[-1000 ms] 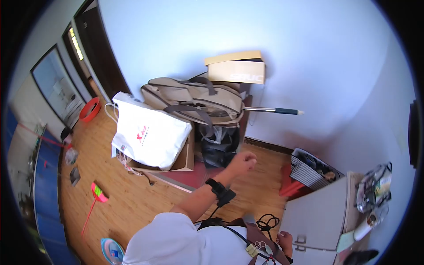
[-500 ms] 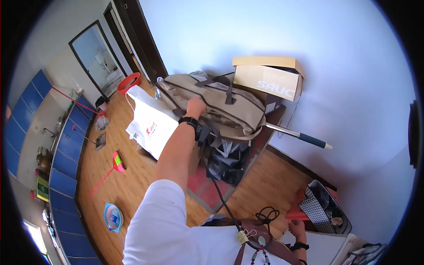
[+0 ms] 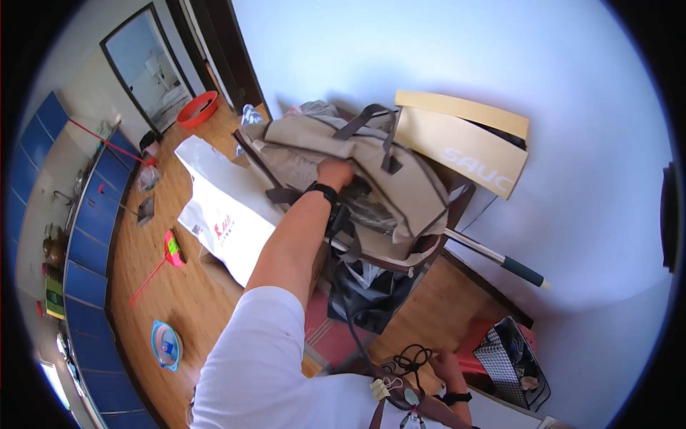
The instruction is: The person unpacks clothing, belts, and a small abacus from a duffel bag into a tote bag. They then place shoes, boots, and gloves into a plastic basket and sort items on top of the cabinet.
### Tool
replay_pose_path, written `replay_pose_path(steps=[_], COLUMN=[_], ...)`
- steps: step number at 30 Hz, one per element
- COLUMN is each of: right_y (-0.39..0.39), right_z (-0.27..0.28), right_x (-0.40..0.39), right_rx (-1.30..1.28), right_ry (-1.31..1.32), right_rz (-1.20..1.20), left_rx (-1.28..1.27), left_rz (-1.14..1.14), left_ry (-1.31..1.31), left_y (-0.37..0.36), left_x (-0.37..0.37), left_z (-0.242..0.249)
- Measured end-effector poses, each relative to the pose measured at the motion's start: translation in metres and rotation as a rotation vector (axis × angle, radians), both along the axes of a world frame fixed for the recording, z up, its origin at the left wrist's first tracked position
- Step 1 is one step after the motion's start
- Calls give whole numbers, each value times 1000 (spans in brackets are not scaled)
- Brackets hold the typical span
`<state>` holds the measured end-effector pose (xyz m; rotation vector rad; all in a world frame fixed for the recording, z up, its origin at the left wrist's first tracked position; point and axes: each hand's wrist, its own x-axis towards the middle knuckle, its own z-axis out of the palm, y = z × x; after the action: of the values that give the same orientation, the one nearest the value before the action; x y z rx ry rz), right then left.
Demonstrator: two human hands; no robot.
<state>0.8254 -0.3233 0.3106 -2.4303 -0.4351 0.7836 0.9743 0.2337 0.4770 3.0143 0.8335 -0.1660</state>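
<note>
A large beige bag (image 3: 421,187) with dark trim and handles lies on its side on the piled things, its mouth gaping. My left hand (image 3: 336,173) is closed on the edge of its opening, with the fingertips hidden; clear plastic shows inside. A white paper bag (image 3: 232,218) with red print leans left of the beige bag. Black plastic (image 3: 368,297) sits below it. Low on the right, my right hand (image 3: 446,366) is beside a looped black cable (image 3: 413,360) near my body, fingers loosely apart, with no object visible in them.
A shoe box (image 3: 461,146) stands behind the bag, against the wall. A metal pole with a dark grip (image 3: 523,272) sticks out rightward. A checked basket (image 3: 500,354) is at lower right. On the floor at left are a red broom (image 3: 173,249) and a blue basin (image 3: 166,345).
The beige bag's mouth has opened wider, its upper side lifted to the right. My right hand has moved left, closer to the looped cable. The view has shifted slightly.
</note>
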Motion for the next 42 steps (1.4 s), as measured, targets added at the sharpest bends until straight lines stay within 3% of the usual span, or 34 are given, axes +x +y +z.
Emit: replay_pose_path(steps=[3,5,8,10,14,16,18,19,21,22,24,26,30,31,32,33,35,40,42], right_y=[30,51,91,125,190,212,227,235,237,240,244,247,251,248,256,256,261,277,294], right_z=[33,70,121,154,189,181,150,130,102,94,130,112,151,170,180,207,223,320,361], right_x=[27,47,76,88,118,136,174,193,232,239,219,235,223,224,224,212,232,174,128], right_rx=[114,156,283,457,628,734,741,751,713,678,801,997,1093,977,1095,1117,1076,1335,1482], right_ry=[-34,-59,-283,-507,-378,-333,-546,-443,-533,-734,-184,-241,-313,-386,-546,-777,-992,-1191,-1208], right_rz=[7,-25,20,100,54,48,24,-70,-44,69,-137,-147,-109,-60,-39,62,48,38,79], left_rx=[-159,-115,-71,-287,-325,-743,-939,-1019,-1232,-1295,-1431,-1592,-1619,-1594,-1563,-1496,-1444,-1291,-1176], left_rz=[-100,-266,-381,-437,-322,-16,151,341,554,591,746,799,830,869,917,989,972,1059,1193], left_ry=[-260,-132,-169,-364,-635,-756,-907,-1016,-1275,-1338,-1450,-1583,-1766,-1795,-1824,-1890,-1885,-1915,-1949], left_y=[-6,-34,-44,-46,-62,-78,-86,-100,-106,-116,-133,-158,-197,-203,-207,-213,-221,-243,-251], left_x=[4,-21,-54,-89,-171,-219,-265,-286,-328,-349,-389,-421,-471,-483,-489,-495,-518,-587,-620], left_z=[19,85,152,189,225,228,210,203,161,144,112,92,71,66,57,57,42,13,-3])
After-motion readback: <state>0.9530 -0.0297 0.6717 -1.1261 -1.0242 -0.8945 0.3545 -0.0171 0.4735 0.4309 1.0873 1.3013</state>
